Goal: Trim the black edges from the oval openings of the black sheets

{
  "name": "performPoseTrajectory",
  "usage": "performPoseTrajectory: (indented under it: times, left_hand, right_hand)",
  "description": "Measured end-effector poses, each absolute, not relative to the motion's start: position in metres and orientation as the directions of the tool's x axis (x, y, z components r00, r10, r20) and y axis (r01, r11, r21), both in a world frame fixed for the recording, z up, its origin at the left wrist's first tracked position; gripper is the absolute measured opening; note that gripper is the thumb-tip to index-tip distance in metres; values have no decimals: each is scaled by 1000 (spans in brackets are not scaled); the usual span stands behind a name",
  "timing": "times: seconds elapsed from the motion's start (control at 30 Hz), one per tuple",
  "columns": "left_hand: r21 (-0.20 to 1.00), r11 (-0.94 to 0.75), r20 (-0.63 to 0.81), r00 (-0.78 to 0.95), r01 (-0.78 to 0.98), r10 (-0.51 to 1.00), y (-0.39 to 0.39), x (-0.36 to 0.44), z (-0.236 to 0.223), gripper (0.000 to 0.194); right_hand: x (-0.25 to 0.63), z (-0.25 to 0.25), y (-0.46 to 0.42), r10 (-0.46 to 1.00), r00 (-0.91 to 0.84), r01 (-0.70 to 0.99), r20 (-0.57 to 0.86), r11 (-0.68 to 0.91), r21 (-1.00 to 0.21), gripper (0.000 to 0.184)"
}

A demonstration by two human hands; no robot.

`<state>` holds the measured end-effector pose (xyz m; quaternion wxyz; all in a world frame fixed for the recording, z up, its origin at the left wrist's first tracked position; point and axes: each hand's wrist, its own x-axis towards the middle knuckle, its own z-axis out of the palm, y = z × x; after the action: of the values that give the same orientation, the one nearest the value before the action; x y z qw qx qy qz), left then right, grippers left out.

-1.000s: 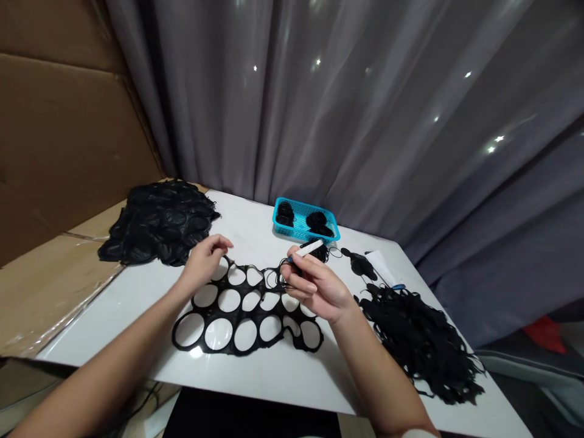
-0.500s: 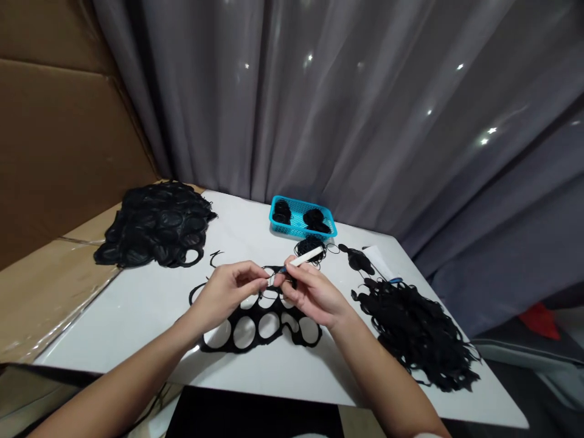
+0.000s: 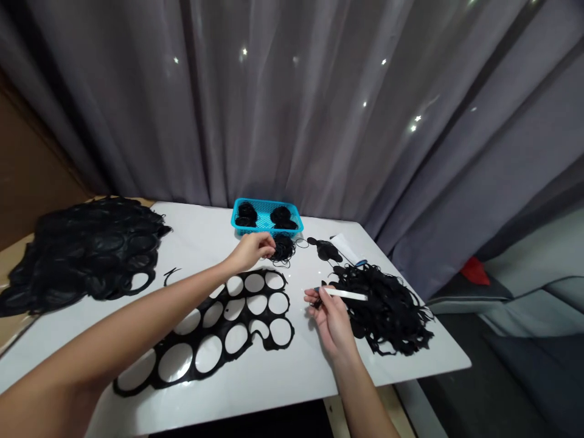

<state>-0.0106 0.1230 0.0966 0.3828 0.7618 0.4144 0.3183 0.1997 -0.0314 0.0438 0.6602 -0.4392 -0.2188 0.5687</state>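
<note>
A black sheet with round holes (image 3: 219,331) lies flat on the white table (image 3: 292,371). My left hand (image 3: 252,249) reaches past it, fingers pinched together at a small pile of thin black rings (image 3: 283,248) in front of a blue basket (image 3: 266,217). What the pinch holds is too small to make out. My right hand (image 3: 329,311) hovers beside the sheet's right edge, closed on a white pen-like tool (image 3: 343,294) that points right over a heap of black scraps (image 3: 383,304).
A large heap of black sheets (image 3: 82,252) lies at the table's left. A black cut-out (image 3: 325,248) and a white paper (image 3: 347,249) sit behind the scrap heap. Grey curtains hang behind. A small curved black scrap (image 3: 171,275) lies near the sheet.
My hands have come apart: the left reached forward to the ring pile and the right drew back rightward with the tool. The view swung to the right.
</note>
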Motion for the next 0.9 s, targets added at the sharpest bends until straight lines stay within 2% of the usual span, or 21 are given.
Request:
performPoseTrajectory:
  times: [0.17, 0.3, 0.37, 0.47, 0.6, 0.73, 0.8, 0.9]
  left_hand:
    - [718, -435, 162, 477, 544, 864, 178, 25, 102, 34]
    - [665, -449, 181, 455, 597, 872, 167, 2, 109, 21]
    - [654, -436, 199, 416, 618, 887, 140, -31, 115, 15]
    - [634, -385, 226, 315, 671, 922, 78, -92, 122, 19]
    - [557, -292, 254, 176, 777, 951, -25, -150, 104, 27]
    - [425, -259, 272, 151, 867, 951, -105, -164, 55, 35]
    - [354, -215, 306, 105, 910, 946, -127, -164, 32, 37]
    - [309, -229, 354, 112, 923, 929, -140, -163, 10, 38]
  right_hand:
    - [211, 44, -49, 956, 220, -568, -193, -36, -822, 35]
    - [214, 48, -51, 973, 173, -498, -155, -50, -866, 30]
    - [213, 50, -48, 980, 127, -467, -156, -79, -881, 29]
    - [199, 55, -40, 988, 22, -409, -154, -131, -903, 29]
    - [157, 64, -29, 977, -186, -203, -101, -139, -969, 22]
    - [95, 65, -17, 901, -432, 17, -43, -40, -999, 15]
    - [62, 60, -9, 837, -547, 99, 9, 76, -992, 11]
    - [22, 48, 3, 737, -671, 163, 74, 245, -956, 6]
